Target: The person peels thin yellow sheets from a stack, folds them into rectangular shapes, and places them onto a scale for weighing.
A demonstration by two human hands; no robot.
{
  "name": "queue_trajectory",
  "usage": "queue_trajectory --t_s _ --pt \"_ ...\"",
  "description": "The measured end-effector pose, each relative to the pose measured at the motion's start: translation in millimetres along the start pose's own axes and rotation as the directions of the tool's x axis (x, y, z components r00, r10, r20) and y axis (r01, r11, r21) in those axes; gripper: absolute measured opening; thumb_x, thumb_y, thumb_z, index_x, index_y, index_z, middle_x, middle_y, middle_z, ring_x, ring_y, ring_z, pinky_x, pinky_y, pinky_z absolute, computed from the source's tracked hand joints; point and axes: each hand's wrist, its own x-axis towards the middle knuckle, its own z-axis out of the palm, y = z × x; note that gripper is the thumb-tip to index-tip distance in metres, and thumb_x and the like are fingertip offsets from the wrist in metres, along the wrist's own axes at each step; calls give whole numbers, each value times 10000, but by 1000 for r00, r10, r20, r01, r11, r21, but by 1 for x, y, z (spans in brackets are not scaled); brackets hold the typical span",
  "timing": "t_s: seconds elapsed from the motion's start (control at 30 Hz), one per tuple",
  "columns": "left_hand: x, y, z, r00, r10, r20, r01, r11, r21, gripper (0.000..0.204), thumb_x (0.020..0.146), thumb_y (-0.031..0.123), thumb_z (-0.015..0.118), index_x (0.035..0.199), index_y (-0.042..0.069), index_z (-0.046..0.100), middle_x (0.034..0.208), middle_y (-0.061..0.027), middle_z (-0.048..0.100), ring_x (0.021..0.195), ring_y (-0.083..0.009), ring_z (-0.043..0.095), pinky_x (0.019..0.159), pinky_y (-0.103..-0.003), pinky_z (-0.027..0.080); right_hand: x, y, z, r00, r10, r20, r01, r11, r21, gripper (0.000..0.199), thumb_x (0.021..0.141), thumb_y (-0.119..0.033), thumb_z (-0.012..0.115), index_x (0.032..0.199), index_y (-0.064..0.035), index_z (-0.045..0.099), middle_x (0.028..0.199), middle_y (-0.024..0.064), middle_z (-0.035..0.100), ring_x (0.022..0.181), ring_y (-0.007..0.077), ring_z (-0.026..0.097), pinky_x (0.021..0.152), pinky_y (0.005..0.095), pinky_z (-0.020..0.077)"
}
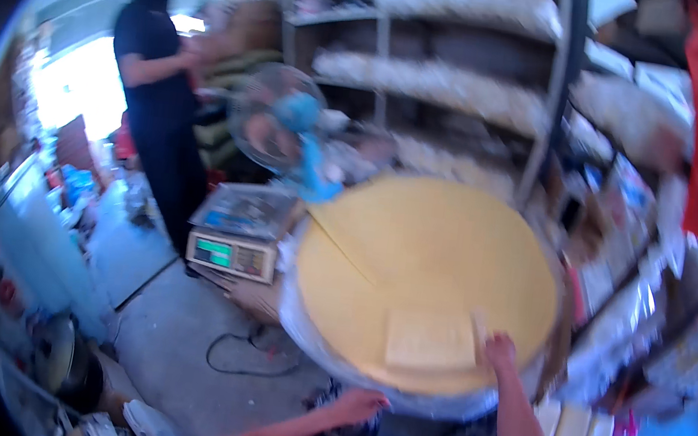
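Nearest, the left hand (360, 404) is just off the near edge of a large round yellow surface (440, 246), its fingers pointing right; blur hides how far they are curled, so I cannot tell its grip. To the right on the near side, pale oblong packets (570, 433) stand side by side, their long axes running near to far.

On the near part of the yellow surface, right of its middle, lies a pale rectangular block (429, 342). Its long axis runs left to right, the right end slightly farther away and pointing toward the right hand (500, 351). That hand is curled just beside this end, by a small pale piece; I cannot tell whether it grips either.

Clear plastic (300, 320) skirts the round's rim. Left of it sits a scale (229, 254) with a lit green display; beyond that stands a blue fan (296, 113). Farther left, a person in dark clothes (155, 67) stands, and loaded shelves (463, 46) line the far side.
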Motion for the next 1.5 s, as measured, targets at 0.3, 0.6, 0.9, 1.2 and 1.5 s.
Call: queue_trajectory --t_s 0.3,0.6,0.9,1.2,1.5 --pt "103 3 11 925 351 -142 -195 763 616 691 912 348 579 1520 267 259 1590 -80 216 1437 -367 240 1061 -610 318 46 20 62 982 144 124 -187 850 493 223 812 -122 713 663 19 624 593 69 620 508 172 574 449 361 452" --pt "99 -6 9 936 266 -231 -130 870 476 748 913 463 563 1536 217 228 1581 -121 214 1431 -406 219 1047 -663 266 -1 -181 -104 874 -245 -419 396 860 321 152 750 -50 708 694 7 578 642 122 572 582 239 558 576 375 457" --pt "124 31 -108 665 18 -747 -385 865 -322 1040 755 223 823 1511 -1 145 1544 -218 201 1440 -321 209 1162 -415 229 -59 -295 -170 595 -748 -295 799 592 110 104 747 -59 704 740 -62 599 756 125 575 752 329 589 620 439 480" --pt "172 34 -123 861 20 -508 -347 753 -559 420 803 231 802 1137 49 624 780 55 486 715 -55 434 642 -218 395 -35 -254 -167 700 -702 -128 713 680 170 114 737 -120 741 796 -62 663 773 115 622 770 320 611 687 424 496" --pt "162 52 -132 890 -93 -447 -256 708 -658 255 857 28 706 1099 -16 640 1165 -113 652 999 -142 626 874 -265 499 -36 -233 -189 645 -750 -146 764 629 145 108 727 -121 730 696 -66 643 706 113 620 718 328 598 676 428 472"
